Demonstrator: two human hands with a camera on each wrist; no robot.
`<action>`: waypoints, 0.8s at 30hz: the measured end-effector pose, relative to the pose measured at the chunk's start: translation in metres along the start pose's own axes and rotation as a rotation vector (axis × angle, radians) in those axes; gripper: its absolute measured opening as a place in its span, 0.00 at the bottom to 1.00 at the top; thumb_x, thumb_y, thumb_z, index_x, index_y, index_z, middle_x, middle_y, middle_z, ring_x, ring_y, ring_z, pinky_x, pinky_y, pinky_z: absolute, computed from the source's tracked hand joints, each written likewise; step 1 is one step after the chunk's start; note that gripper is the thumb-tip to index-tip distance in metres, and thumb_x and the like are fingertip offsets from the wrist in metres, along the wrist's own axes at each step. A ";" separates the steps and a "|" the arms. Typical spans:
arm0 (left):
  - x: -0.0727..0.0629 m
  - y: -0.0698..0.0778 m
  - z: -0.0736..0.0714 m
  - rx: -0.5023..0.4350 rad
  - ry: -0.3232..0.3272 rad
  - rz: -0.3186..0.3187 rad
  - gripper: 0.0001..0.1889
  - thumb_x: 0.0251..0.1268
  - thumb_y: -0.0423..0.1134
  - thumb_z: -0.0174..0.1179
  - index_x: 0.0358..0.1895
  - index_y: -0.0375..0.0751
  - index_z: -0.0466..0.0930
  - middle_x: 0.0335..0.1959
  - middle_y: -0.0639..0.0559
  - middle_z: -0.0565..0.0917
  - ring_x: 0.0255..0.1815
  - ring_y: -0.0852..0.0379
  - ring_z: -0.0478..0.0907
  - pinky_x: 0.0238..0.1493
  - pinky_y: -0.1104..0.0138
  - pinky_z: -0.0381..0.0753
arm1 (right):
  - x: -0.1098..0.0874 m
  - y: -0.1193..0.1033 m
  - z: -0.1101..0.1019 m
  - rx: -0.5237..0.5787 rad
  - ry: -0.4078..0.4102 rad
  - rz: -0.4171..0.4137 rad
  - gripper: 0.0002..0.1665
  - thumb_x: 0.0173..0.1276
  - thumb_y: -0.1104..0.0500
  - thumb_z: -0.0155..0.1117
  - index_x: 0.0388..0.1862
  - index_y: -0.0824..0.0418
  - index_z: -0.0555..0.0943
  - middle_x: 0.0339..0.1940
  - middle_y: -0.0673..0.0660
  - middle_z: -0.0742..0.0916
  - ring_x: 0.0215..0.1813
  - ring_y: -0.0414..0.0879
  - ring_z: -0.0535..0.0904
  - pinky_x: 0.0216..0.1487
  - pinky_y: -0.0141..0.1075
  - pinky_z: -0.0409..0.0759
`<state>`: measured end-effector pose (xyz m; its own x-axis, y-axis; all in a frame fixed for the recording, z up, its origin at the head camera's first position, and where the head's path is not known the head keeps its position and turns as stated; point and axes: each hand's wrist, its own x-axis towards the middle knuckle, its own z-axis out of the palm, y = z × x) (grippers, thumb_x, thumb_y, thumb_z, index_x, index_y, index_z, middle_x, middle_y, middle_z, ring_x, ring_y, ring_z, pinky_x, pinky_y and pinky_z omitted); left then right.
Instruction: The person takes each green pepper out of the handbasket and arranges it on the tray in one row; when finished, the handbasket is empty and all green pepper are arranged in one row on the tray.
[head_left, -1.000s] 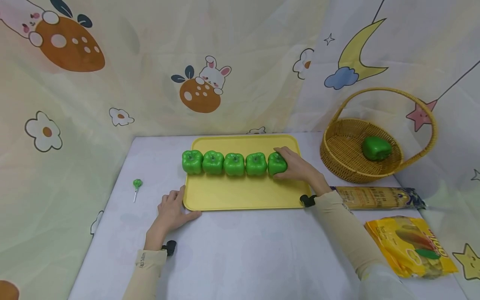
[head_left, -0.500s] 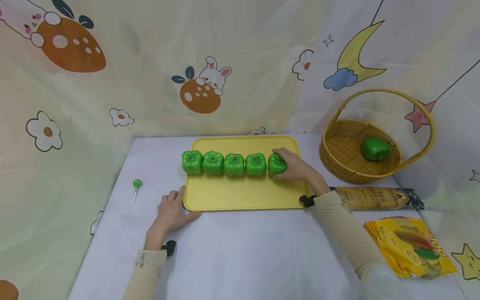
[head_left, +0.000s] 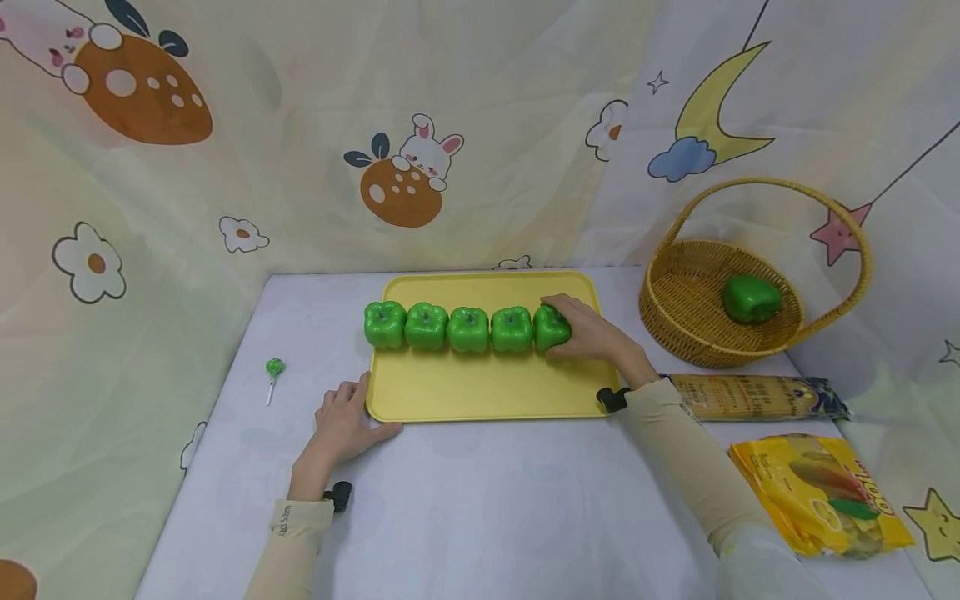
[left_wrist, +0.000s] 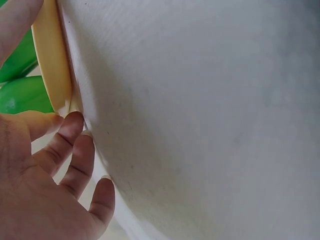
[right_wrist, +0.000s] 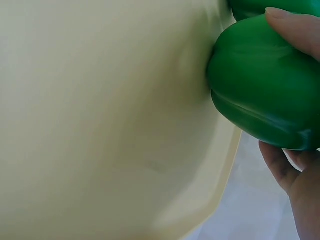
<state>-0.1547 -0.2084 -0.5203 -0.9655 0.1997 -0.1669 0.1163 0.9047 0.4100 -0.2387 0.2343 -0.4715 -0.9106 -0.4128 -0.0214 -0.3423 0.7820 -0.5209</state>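
Observation:
A yellow tray bears a row of several green bell peppers, stems up, set side by side. My right hand grips the rightmost bell pepper, thumb on its near side and fingers round the far side. In the right wrist view that bell pepper sits close against its neighbour, low over the tray. My left hand rests at the tray's near left corner, thumb along the front edge and fingers spread by the left side. The left wrist view shows those fingers loosely bent by the tray's rim.
A wicker basket with a tall handle stands at the back right, one green bell pepper lying in it. Near it are a long golden packet and a yellow mango bag. A green lollipop lies at the left.
My right hand has shifted slightly left with the rightmost bell pepper, bringing it up to its neighbour. The left hand stays where it was.

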 end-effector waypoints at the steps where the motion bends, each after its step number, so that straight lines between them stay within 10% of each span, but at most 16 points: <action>1: 0.000 0.000 0.000 0.001 0.001 0.000 0.58 0.56 0.66 0.68 0.80 0.37 0.48 0.66 0.33 0.68 0.63 0.33 0.64 0.58 0.39 0.65 | 0.000 0.000 0.000 0.003 -0.001 0.001 0.56 0.54 0.53 0.81 0.77 0.61 0.61 0.71 0.64 0.73 0.68 0.60 0.71 0.67 0.60 0.71; 24: -0.002 0.003 -0.003 -0.006 -0.005 -0.007 0.57 0.56 0.65 0.68 0.80 0.37 0.49 0.65 0.33 0.68 0.61 0.34 0.64 0.57 0.38 0.66 | 0.002 0.003 -0.001 0.020 -0.001 0.018 0.60 0.51 0.52 0.83 0.78 0.61 0.60 0.72 0.64 0.71 0.69 0.61 0.69 0.67 0.62 0.70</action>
<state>-0.1530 -0.2068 -0.5160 -0.9651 0.1954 -0.1742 0.1083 0.9038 0.4141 -0.2411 0.2359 -0.4723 -0.9164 -0.3991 -0.0315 -0.3212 0.7799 -0.5373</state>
